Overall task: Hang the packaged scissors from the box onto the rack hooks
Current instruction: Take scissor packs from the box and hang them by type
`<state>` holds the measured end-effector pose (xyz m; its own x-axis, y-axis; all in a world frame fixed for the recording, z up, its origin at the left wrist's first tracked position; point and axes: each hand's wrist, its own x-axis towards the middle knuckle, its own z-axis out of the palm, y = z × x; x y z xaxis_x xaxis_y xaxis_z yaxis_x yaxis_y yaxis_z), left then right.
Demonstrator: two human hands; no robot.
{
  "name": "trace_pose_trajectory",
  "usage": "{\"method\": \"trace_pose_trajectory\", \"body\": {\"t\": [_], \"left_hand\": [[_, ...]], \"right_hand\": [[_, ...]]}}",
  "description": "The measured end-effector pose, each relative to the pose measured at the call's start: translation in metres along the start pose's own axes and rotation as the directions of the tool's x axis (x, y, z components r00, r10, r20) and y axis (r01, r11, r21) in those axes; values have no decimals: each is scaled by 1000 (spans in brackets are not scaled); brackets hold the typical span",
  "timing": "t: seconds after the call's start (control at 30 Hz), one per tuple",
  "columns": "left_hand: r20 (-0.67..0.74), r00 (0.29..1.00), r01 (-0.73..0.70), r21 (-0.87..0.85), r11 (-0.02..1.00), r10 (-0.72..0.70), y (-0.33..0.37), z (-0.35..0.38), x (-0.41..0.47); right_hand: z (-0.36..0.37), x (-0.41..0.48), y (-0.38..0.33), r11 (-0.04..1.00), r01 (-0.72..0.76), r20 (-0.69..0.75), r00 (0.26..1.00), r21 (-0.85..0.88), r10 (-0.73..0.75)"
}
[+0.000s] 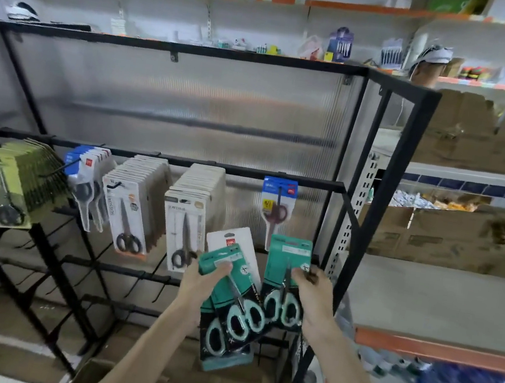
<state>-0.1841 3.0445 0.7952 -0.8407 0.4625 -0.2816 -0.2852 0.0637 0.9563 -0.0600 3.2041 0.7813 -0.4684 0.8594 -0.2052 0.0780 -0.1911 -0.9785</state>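
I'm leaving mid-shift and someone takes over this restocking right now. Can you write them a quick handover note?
Left hand grips a fanned stack of teal scissors packs, with a white-backed pack behind.
Right hand pinches a single teal pack, raised at the rack's right end below the lone blue-topped pack; whether it sits on a hook cannot be told.
Done: the upper bar carries rows of other scissors packs; no teal pack hangs free.
Left: hang the held packs; lower hooks are bare. Box at the bottom edge, contents unclear.
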Motion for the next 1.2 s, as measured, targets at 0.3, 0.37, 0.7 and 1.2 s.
{"method": "trace_pose_trajectory", "body": {"t": [0.3, 0.37, 0.7, 1.2], "left_hand": [[-22, 997, 71, -14, 997, -71, -33, -56, -14], [6, 998, 62, 9, 998, -62, -35, -67, -14], [152, 983, 78, 136, 988, -99, -70, -104, -18], [176, 975, 105, 186, 977, -138, -85, -10, 47]], "right_hand": [[-8, -36, 38, 997, -53, -42, 998, -52, 51], [3, -49, 40, 995, -36, -27, 999, -91, 33], [23, -104, 86, 971, -78, -148, 988, -227, 45], [8, 23, 98, 961, -140, -171, 980, -240, 100]]}}
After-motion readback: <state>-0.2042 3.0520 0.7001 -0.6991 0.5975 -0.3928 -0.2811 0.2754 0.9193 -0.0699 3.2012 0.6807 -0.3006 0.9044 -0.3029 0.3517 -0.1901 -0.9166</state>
